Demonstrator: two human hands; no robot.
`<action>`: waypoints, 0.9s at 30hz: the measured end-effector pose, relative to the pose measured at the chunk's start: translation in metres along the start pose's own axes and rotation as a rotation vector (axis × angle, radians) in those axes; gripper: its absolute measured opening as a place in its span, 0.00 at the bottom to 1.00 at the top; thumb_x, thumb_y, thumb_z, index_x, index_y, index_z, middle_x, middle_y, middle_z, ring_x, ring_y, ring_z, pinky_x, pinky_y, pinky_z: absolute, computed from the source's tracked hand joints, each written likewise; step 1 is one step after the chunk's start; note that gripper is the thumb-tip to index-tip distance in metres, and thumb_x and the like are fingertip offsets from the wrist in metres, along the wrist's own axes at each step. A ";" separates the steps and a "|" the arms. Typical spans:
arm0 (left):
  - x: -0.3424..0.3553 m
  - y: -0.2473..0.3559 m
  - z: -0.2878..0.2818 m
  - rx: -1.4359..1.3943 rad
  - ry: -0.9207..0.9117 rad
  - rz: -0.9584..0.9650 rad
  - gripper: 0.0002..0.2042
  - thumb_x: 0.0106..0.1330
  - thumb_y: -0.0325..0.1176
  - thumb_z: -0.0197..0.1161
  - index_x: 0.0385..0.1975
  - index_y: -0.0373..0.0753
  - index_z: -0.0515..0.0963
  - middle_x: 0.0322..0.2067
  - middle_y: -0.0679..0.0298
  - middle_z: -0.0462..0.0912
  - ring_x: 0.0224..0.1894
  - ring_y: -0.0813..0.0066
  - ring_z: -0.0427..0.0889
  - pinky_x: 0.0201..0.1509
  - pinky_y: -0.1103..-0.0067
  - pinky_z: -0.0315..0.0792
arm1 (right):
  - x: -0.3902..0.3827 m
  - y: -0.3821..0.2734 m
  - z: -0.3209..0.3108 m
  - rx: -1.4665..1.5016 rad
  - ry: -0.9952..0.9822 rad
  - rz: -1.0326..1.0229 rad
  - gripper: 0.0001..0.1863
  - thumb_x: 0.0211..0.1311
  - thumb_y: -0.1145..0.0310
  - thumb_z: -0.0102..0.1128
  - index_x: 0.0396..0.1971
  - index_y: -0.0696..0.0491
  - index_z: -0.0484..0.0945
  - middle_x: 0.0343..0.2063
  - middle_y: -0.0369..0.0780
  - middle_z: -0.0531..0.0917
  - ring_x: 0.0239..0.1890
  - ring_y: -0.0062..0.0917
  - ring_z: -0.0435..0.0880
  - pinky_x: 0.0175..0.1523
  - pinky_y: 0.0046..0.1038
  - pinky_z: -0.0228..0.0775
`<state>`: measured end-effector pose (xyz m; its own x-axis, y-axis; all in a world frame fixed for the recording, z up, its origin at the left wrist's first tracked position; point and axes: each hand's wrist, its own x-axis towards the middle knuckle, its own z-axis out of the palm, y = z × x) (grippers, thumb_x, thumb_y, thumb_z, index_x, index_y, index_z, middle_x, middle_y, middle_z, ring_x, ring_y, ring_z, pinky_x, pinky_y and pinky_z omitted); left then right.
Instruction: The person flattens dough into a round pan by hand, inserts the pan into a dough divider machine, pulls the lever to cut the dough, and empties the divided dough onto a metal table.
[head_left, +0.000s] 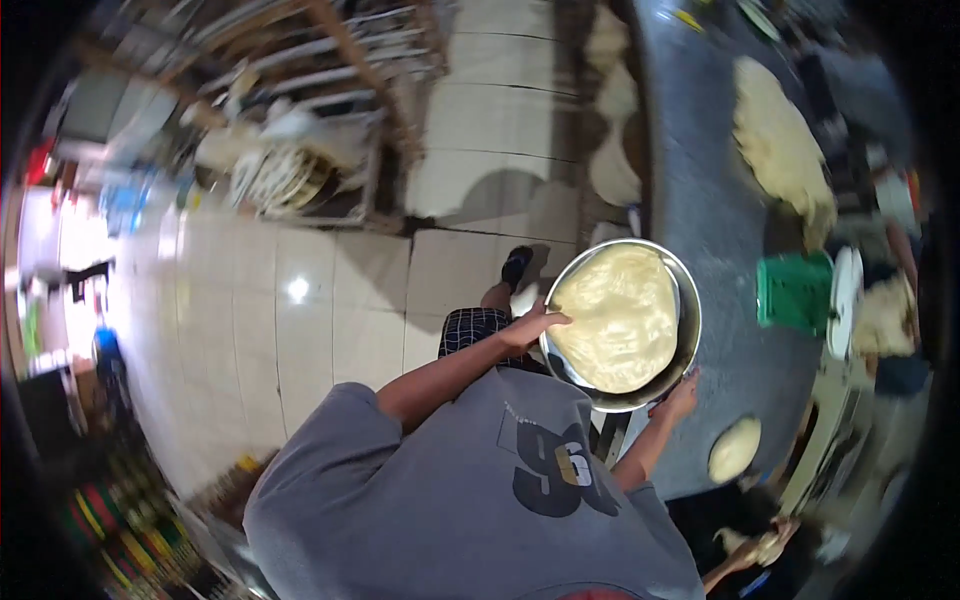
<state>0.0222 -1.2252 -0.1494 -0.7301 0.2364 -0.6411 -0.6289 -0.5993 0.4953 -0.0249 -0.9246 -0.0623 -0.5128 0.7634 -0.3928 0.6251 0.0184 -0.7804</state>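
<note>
A round steel bowl (682, 340) with a large pale, smooth mass of dough (615, 315) in it is held in front of my body, beside the grey worktop. My left hand (532, 325) is closed on the bowl's left side, its thumb over the rim by the dough. My right hand (676, 398) grips the bowl's lower right rim. A smaller dough ball (735, 450) lies on the worktop (700, 180) to the right of the bowl.
The worktop also bears a long dough piece (780, 140) and a green scale (792, 290). Wooden racks (330, 40) with stacked items stand beyond the tiled floor (350, 300). Dough pieces (615, 165) line the worktop's left side. Another person's hands (765, 545) hold dough at lower right.
</note>
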 end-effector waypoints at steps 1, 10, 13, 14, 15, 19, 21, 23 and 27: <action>0.005 -0.032 -0.025 -0.032 0.162 0.055 0.31 0.54 0.30 0.64 0.57 0.30 0.57 0.50 0.55 0.69 0.52 0.66 0.70 0.54 0.74 0.67 | -0.005 0.011 0.009 -0.030 -0.075 -0.036 0.28 0.57 0.46 0.54 0.15 0.59 0.75 0.15 0.39 0.77 0.17 0.24 0.73 0.23 0.33 0.66; -0.141 -0.077 -0.243 -0.215 0.745 0.305 0.24 0.55 0.28 0.65 0.52 0.33 0.67 0.44 0.56 0.77 0.44 0.64 0.78 0.47 0.71 0.74 | -0.160 0.121 0.172 -0.202 -0.498 -0.393 0.24 0.57 0.55 0.52 0.24 0.67 0.78 0.17 0.41 0.80 0.20 0.23 0.72 0.30 0.37 0.65; -0.189 -0.051 -0.295 -0.355 0.890 0.293 0.25 0.55 0.31 0.66 0.52 0.30 0.67 0.43 0.55 0.78 0.42 0.68 0.78 0.44 0.75 0.73 | -0.202 0.177 0.240 -0.587 -0.388 -0.502 0.25 0.55 0.51 0.56 0.19 0.62 0.79 0.16 0.43 0.79 0.15 0.28 0.72 0.25 0.35 0.64; -0.194 -0.056 -0.327 -0.361 0.893 0.298 0.25 0.55 0.31 0.66 0.52 0.30 0.67 0.43 0.55 0.78 0.42 0.68 0.78 0.44 0.75 0.73 | -0.223 0.193 0.264 -0.555 -0.432 -0.486 0.25 0.54 0.50 0.57 0.17 0.61 0.78 0.14 0.40 0.78 0.15 0.27 0.72 0.24 0.34 0.63; -0.199 -0.073 -0.369 -0.333 0.938 0.363 0.25 0.54 0.31 0.66 0.51 0.31 0.68 0.43 0.56 0.78 0.42 0.68 0.78 0.44 0.75 0.72 | -0.254 0.204 0.286 -0.558 -0.456 -0.493 0.25 0.54 0.50 0.57 0.17 0.61 0.78 0.14 0.40 0.78 0.15 0.27 0.72 0.24 0.34 0.63; -0.205 -0.029 -0.482 -0.206 0.924 0.403 0.25 0.52 0.28 0.66 0.51 0.31 0.69 0.41 0.57 0.79 0.42 0.66 0.78 0.44 0.74 0.72 | -0.333 0.252 0.360 -0.403 -0.521 -0.176 0.24 0.53 0.51 0.59 0.12 0.58 0.71 0.09 0.35 0.69 0.13 0.25 0.67 0.22 0.35 0.58; -0.210 -0.016 -0.530 -0.150 0.917 0.370 0.25 0.51 0.28 0.66 0.51 0.31 0.68 0.41 0.57 0.79 0.42 0.67 0.78 0.45 0.74 0.72 | -0.369 0.273 0.375 -0.417 -0.511 -0.178 0.22 0.51 0.51 0.57 0.21 0.59 0.76 0.14 0.35 0.73 0.16 0.25 0.72 0.23 0.32 0.63; -0.200 -0.001 -0.594 0.073 0.973 0.286 0.26 0.48 0.29 0.66 0.50 0.30 0.69 0.40 0.55 0.80 0.42 0.69 0.79 0.45 0.75 0.72 | -0.427 0.285 0.390 -0.346 -0.419 0.010 0.23 0.52 0.51 0.57 0.26 0.61 0.77 0.19 0.38 0.75 0.20 0.27 0.74 0.25 0.32 0.66; -0.186 0.063 -0.664 0.237 0.845 0.330 0.29 0.48 0.33 0.67 0.51 0.30 0.69 0.39 0.53 0.80 0.42 0.68 0.79 0.46 0.74 0.72 | -0.494 0.340 0.395 -0.039 -0.235 0.319 0.25 0.54 0.53 0.53 0.33 0.65 0.76 0.30 0.47 0.80 0.31 0.38 0.80 0.36 0.42 0.73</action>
<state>0.2960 -1.8143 -0.3883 -0.5041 -0.6076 -0.6138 -0.5303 -0.3433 0.7752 0.2085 -1.5509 -0.3261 -0.4070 0.5662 -0.7167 0.7943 -0.1681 -0.5838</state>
